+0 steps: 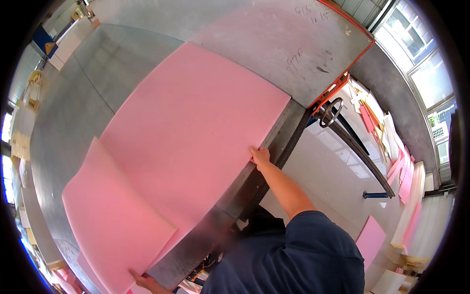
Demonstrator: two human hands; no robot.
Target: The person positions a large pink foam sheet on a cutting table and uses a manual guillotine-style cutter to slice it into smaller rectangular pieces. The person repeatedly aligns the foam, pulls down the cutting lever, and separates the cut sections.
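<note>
A large pink foam sheet lies across a grey metal tabletop. Its left part is folded over, and the raised flap curls up along the far left. At the lower edge of that flap my left hand grips the foam; part of the hand is hidden at the picture's bottom. My right hand is closed on the sheet's near right edge, with the arm stretched out. Beside it, a metal strip with scale marks runs along the table's near side.
Another grey table section with an orange-red edge stands behind. To the right are a dark handwheel and a long dark rail. Foam offcuts are heaped by the windows, and a pink piece lies on the shiny floor.
</note>
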